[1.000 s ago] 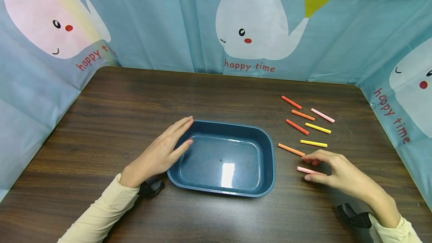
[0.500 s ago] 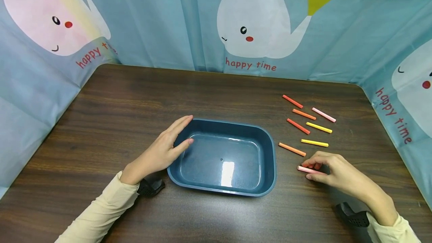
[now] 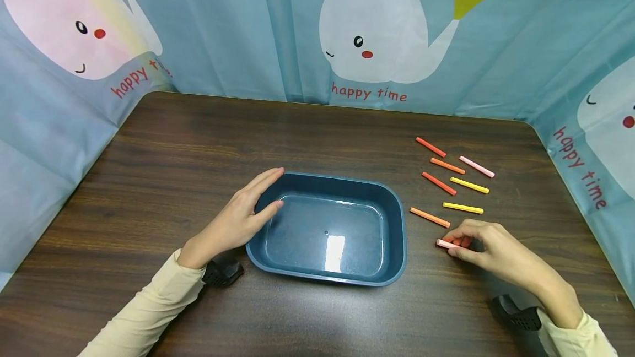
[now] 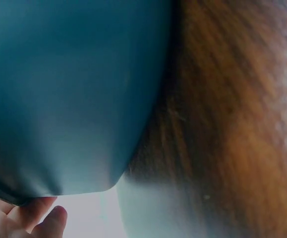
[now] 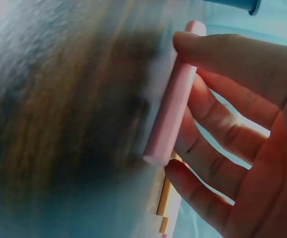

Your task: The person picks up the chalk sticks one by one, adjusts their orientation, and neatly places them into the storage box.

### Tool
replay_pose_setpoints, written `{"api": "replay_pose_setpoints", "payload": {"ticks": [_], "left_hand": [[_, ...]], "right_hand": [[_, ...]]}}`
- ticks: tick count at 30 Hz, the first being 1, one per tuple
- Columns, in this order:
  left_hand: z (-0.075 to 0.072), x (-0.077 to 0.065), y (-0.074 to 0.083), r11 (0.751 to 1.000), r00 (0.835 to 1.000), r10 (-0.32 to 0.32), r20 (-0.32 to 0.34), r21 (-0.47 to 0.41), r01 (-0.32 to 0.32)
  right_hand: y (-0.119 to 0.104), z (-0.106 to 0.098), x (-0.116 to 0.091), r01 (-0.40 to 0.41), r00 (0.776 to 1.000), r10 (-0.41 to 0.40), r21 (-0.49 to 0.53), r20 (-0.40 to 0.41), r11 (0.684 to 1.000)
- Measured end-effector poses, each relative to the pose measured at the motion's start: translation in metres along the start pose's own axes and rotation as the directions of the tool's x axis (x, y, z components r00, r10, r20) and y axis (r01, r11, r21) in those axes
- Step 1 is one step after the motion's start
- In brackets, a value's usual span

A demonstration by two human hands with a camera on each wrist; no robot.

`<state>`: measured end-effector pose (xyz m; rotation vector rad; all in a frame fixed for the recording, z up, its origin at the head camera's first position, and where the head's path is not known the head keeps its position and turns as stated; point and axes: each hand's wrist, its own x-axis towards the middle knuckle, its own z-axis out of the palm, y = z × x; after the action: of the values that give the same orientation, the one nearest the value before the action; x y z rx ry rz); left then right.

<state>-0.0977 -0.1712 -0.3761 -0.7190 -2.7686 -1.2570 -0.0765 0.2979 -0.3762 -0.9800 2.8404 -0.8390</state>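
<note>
holding the pink stick (image 5: pixel 170 114) near the right rim of the blue tray (image 3: pixel 302 230), without touching it. pinching with the right hand (image 3: pixel 496 249): pressing the thumb close to the end nearer the tray, curling the other fingers along the opposite side. not showing plainly whether resting on or hovering above the table (image 3: pixel 198 136).

handling, by judgement, as a light, stiff, chalk-like rod: probably being brittle in bending, possibly feeling dusty and slightly slippery. calling for a gentle pinch nearer mid-length, avoiding any levering on the tip.

presenting the raised rim as the nearest hard edge on the left. offering room, by judgement, across the strip of wood before that rim and along the near side. crowding the far side with an orange stick (image 3: pixel 430 217) close to the fingertips, then with two yellow sticks (image 3: pixel 463 208), two red sticks (image 3: pixel 439 183), a second orange stick (image 3: pixel 447 166) and a second pink stick (image 3: pixel 477 166) farther out.

resting the left hand (image 3: pixel 240 215) at the left end of the tray, laying nearly straight fingers along the rim and spreading the thumb over the inside. bounding the table at the back with a blue curtain (image 3: pixel 223 32).
</note>
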Motion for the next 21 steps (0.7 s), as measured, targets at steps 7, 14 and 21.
{"api": "replay_pose_setpoints", "payload": {"ticks": [7,14,21], "left_hand": [[-0.002,0.000,0.001,0.999,0.999,0.003,0.049,0.046,-0.005],[-0.002,-0.001,0.001,0.995,0.996,0.000,0.094,0.103,-0.009],[-0.002,-0.001,0.001,0.993,0.997,0.015,0.080,0.115,-0.024]], "right_hand": [[-0.006,-0.003,0.005,-0.038,0.999,0.036,-0.043,-0.036,0.998],[-0.011,-0.004,0.010,-0.030,0.998,0.028,-0.044,-0.060,0.999],[-0.016,-0.005,0.015,-0.053,0.996,0.056,0.046,-0.073,0.998]]}}
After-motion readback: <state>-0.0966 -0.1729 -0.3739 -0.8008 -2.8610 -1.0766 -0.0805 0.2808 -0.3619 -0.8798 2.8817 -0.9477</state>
